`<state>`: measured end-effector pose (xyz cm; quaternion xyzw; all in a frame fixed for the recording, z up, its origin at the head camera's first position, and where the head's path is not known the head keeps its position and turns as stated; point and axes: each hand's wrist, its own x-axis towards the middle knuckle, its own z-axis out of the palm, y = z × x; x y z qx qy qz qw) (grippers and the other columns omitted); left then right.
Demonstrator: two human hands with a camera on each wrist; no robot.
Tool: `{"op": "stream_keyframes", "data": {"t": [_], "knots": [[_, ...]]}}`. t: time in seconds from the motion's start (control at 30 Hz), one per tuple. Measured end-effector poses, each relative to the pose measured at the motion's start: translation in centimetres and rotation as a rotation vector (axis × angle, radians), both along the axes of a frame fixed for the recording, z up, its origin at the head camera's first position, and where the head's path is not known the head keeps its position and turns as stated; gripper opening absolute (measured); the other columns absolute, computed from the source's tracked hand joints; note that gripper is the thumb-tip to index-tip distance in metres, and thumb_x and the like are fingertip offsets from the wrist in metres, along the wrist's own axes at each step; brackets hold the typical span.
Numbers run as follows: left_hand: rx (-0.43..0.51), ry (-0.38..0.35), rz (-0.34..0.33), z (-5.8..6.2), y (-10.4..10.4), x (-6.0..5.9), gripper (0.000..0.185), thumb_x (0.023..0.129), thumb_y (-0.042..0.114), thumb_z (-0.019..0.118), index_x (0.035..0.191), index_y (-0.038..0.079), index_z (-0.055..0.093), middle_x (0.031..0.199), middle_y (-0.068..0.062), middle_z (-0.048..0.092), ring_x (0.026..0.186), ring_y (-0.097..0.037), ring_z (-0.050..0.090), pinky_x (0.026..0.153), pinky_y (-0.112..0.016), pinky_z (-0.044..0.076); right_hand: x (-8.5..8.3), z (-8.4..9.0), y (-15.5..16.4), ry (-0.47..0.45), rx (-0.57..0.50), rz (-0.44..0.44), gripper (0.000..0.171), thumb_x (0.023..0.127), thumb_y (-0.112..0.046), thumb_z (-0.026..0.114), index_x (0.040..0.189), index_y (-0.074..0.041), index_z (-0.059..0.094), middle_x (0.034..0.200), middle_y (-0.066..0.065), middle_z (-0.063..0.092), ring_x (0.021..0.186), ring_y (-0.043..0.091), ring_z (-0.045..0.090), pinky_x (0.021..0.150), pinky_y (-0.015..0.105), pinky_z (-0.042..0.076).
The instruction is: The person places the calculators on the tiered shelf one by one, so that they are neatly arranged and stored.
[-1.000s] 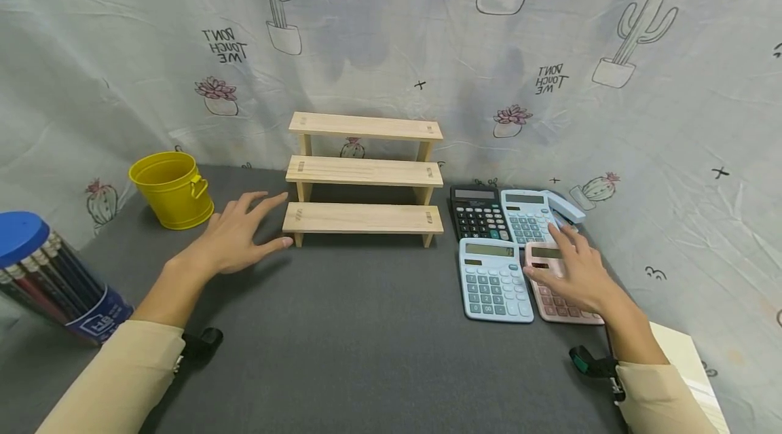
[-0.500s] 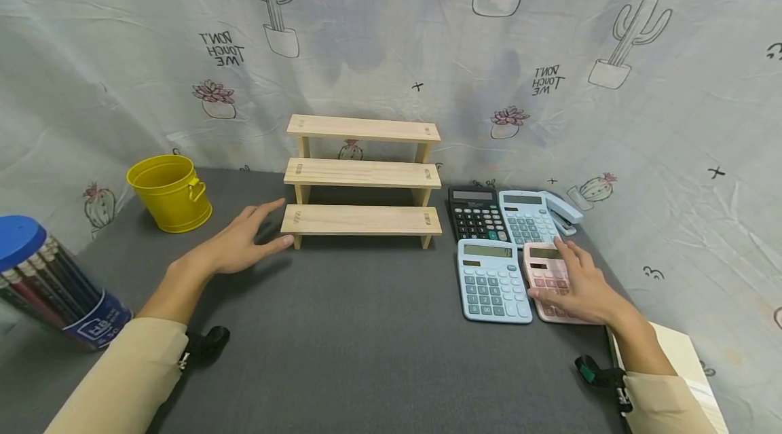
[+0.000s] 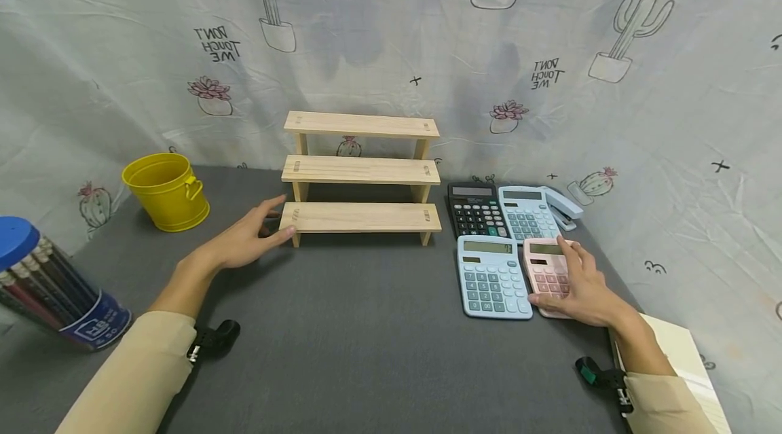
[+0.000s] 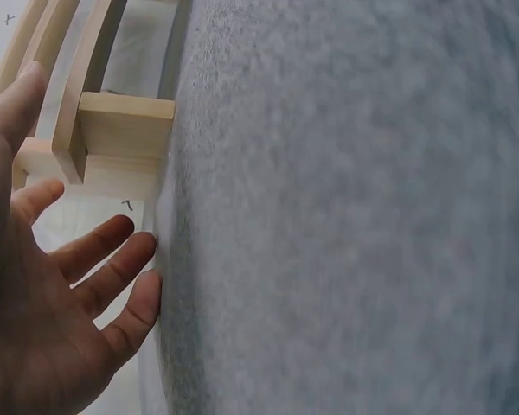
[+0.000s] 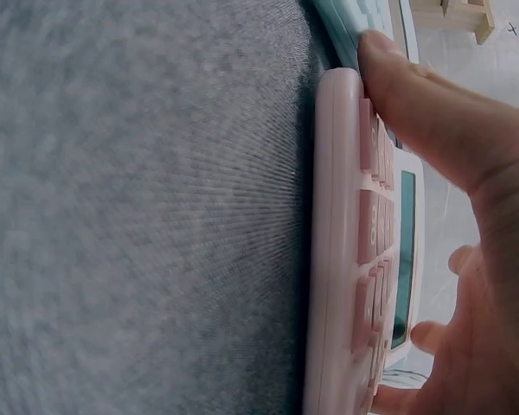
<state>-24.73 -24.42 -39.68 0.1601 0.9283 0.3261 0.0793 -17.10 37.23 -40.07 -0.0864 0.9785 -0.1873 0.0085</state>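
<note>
My left hand [image 3: 247, 238] is at the left end of a three-tier wooden step shelf [image 3: 360, 217], its thumb over or against the lowest step's end. In the left wrist view the left hand [image 4: 60, 303] has its fingers spread, with nothing held. My right hand [image 3: 583, 291] spans a pink calculator [image 3: 546, 278] that lies flat on the table. Its thumb is by the left edge, beside a light blue calculator [image 3: 495, 278]; one finger reaches the top edge. In the right wrist view the thumb [image 5: 441, 112] crosses the pink calculator's near corner; firm contact cannot be told.
Behind are a black calculator [image 3: 476, 206], another blue calculator [image 3: 527, 210] and a pale blue stapler [image 3: 562, 203]. A yellow bucket [image 3: 168, 193] and a blue-lidded tub of pencils [image 3: 58, 284] stand left. A cream panel [image 3: 681, 359] lies at the right edge.
My left hand has shifted slightly right, its thumb now meeting the shelf's end in view. My right hand has drawn slightly back and right over the pink calculator, uncovering more keys.
</note>
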Motion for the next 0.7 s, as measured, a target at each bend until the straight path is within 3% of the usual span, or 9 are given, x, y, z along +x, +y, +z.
{"op": "stream_keyframes", "data": {"t": [0.27,0.5,0.7], "knots": [[0.029,-0.020,-0.002,-0.15,0.46,-0.32,0.087,0.104,0.060,0.049,0.166,0.015,0.007,0.162,-0.029,0.028,0.138,-0.049,0.043,0.108,-0.070,0.035,0.18,-0.39,0.04,-0.034,-0.037,-0.021,0.127,0.081,-0.044,0.084,0.164,-0.004,-0.004,0.159,0.041,0.001,0.133,0.070,0.017,0.097,0.081,0.022],[0.028,-0.036,0.008,-0.24,0.66,-0.23,0.083,0.105,0.060,0.045,0.166,0.017,0.008,0.156,-0.030,0.036,0.138,-0.049,0.043,0.107,-0.069,0.036,-0.09,-0.55,-0.04,0.016,-0.038,-0.061,0.129,0.076,-0.040,0.087,0.165,-0.009,-0.002,0.159,0.038,0.008,0.126,0.067,0.028,0.087,0.082,0.032],[0.027,-0.054,0.014,-0.19,0.56,-0.26,0.081,0.106,0.059,0.044,0.166,0.017,0.009,0.153,-0.030,0.040,0.135,-0.047,0.045,0.105,-0.066,0.039,-0.43,-0.45,0.05,0.051,-0.051,-0.094,0.132,0.072,-0.038,0.089,0.165,-0.012,-0.001,0.158,0.039,0.012,0.125,0.067,0.031,0.086,0.082,0.033]]}}
